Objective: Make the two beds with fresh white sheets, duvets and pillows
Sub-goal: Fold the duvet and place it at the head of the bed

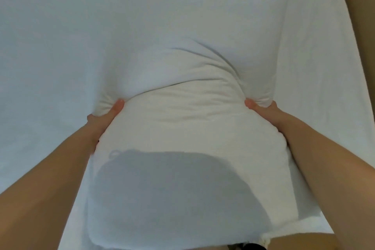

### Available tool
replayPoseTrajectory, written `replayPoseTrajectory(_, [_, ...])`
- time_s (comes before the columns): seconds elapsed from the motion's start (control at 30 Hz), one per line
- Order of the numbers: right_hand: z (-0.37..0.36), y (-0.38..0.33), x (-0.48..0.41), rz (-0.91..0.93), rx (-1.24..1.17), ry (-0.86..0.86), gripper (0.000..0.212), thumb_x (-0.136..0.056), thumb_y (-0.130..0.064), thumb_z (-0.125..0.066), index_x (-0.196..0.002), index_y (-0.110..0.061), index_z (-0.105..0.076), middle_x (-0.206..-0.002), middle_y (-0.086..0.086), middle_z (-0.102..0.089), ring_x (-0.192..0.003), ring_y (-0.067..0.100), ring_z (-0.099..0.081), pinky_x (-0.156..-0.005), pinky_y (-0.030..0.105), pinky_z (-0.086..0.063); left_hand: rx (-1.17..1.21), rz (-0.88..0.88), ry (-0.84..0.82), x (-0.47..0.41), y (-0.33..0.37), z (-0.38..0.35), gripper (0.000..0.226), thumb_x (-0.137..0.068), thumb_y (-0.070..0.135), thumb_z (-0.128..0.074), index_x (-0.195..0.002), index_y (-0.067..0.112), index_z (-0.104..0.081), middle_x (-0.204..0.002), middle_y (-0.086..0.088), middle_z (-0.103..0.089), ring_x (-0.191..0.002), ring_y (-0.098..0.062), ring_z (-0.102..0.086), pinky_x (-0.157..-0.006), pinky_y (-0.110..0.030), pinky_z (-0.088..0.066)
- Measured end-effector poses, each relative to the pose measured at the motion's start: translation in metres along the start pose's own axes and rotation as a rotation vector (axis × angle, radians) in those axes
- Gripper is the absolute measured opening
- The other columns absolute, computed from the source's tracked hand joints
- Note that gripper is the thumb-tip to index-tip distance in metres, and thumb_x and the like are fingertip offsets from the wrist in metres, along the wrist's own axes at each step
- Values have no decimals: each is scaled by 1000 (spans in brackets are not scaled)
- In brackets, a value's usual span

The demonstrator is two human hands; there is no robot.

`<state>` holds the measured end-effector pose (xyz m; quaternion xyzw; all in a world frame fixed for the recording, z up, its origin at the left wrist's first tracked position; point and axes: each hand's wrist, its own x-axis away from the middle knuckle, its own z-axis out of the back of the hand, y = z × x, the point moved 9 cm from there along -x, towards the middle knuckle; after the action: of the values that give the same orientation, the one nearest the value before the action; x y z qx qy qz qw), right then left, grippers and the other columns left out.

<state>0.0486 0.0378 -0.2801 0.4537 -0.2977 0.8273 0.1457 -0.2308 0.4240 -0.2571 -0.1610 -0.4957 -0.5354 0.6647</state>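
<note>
With the sheet (50, 46) spread and a far pillow (213, 16) laid, left hand (102, 121) and right hand (263, 110) clutch a second pillow (182, 128), fingers (118, 105) dug into its sides; no duvet shows.

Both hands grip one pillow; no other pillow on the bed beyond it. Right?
Not quite. The left hand and right hand do grip the pillow, but the head view shows a second pillow lying on the sheet beyond it.
</note>
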Motion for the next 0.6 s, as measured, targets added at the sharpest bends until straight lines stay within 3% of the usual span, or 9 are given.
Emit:
replayPoseTrajectory(0.07, [1,-1,-6,24,26,2,98,-75,-68,-65,-149,-12,-35,-146,9,-47,-109,25,-53,-85,32,-38,-3,-29,31,4,-1,-3,138,-41,85,-64,-150,10,-28,-147,-14,-43,-126,-35,-49,-99,-43,-43])
replayPoseTrajectory(0.13, [6,1,-8,25,-24,14,91,-78,-64,-67,-144,-7,-41,-140,12,-52,-98,23,-52,-83,30,-39,13,-63,104,13,-4,-3,124,-54,82,-64,-148,6,-33,-146,-15,-44,-126,-33,-50,-102,-40,-41])
replayPoseTrajectory(0.3, [23,1,12,76,-148,-21,75,-77,-57,-73,-133,-11,-55,-118,4,-62,-81,12,-58,-68,25,-44,70,-138,284,62,6,-10,105,-78,64,-63,-151,1,-21,-155,-16,-31,-139,-30,-36,-110,-35,-30])
replayPoseTrajectory(0.4, [81,-2,30,84,-144,-1,76,-77,-60,-71,-134,-13,-54,-117,3,-62,-80,11,-57,-62,24,-42,145,-174,278,99,34,-37,105,-77,63,-66,-152,5,-20,-155,-13,-32,-140,-29,-35,-111,-38,-30])
replayPoseTrajectory(0.5, [173,-16,44,89,-101,107,87,-80,-66,-64,-142,-9,-43,-126,5,-56,-96,20,-54,-78,29,-40,199,-267,217,139,86,-81,110,-73,69,-67,-152,6,-22,-153,-12,-36,-137,-29,-38,-109,-39,-33])
replayPoseTrajectory(0.6, [273,-43,47,56,-4,209,103,-75,-80,-55,-148,-10,-36,-139,10,-51,-119,31,-53,-85,36,-38,216,-322,168,168,157,-132,106,-76,68,-65,-151,8,-21,-153,-11,-34,-138,-29,-38,-109,-38,-32])
